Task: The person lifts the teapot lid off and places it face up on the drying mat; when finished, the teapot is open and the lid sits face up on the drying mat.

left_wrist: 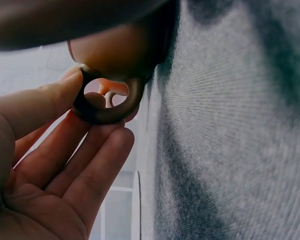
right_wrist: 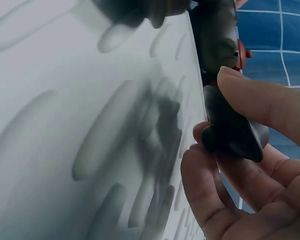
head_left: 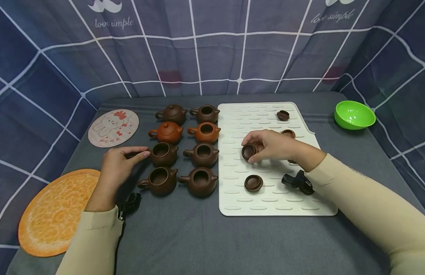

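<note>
My left hand [head_left: 117, 168] pinches the handle [left_wrist: 105, 117] of a dark brown, lidless teapot [head_left: 167, 161] between thumb and fingers; the pot stands in the left column of teapots. Over the white mat, my right hand [head_left: 272, 146] grips a small dark brown teapot lid [head_left: 248, 152], which is tilted on edge in the right wrist view. Another dark lid [head_left: 253, 183] lies on the mat just in front of it. Two teapots wear their lids: a dark one [head_left: 172, 114] at the back left and an orange-brown one [head_left: 167, 133] before it.
Several open teapots [head_left: 203, 158] form a second column beside the white mat [head_left: 233, 208]. More lids [head_left: 283, 115] lie on the mat, some partly behind the right arm. A green bowl [head_left: 354, 114] stands far right; a rabbit-print round mat [head_left: 111, 139] and an orange round mat [head_left: 57, 214] lie left.
</note>
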The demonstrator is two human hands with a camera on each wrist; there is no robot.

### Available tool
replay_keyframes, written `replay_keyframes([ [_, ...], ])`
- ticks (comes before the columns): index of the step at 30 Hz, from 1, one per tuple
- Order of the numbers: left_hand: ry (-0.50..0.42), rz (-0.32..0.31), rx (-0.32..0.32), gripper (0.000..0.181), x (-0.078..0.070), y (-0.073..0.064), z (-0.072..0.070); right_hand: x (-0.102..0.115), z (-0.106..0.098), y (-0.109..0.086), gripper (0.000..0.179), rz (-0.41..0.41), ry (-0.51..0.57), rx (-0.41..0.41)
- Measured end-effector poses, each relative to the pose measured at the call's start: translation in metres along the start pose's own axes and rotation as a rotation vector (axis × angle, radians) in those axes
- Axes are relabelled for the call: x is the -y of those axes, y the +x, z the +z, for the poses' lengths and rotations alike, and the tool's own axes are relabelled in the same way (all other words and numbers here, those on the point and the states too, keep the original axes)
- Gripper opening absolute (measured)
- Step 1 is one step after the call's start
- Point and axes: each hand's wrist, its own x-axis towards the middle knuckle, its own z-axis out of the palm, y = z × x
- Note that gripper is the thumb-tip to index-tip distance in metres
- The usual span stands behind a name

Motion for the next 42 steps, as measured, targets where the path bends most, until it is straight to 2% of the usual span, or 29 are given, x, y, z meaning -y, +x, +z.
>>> replay_keyframes([
  [4,0.005,-0.002,-0.002,0.031,0.001,0.000,0.000,-0.001,0.003,0.001,0.042,-0.011,-0.074,0.001],
  [17,0.002,0.016,-0.010,0.030,0.002,0.001,0.001,0.005,0.008,0.001,0.046,0.021,-0.185,0.010],
  [22,-0.002,0.018,-0.011,0.029,0.002,0.001,0.001,0.010,0.005,0.000,0.052,0.061,-0.171,0.010],
  [29,-0.001,0.013,-0.010,0.030,0.002,0.000,0.001,0.011,0.002,-0.003,0.051,0.077,-0.129,0.015],
  [42,-0.003,0.009,-0.002,0.030,0.003,0.000,0.002,0.015,-0.001,-0.003,0.049,0.021,-0.134,-0.006],
])
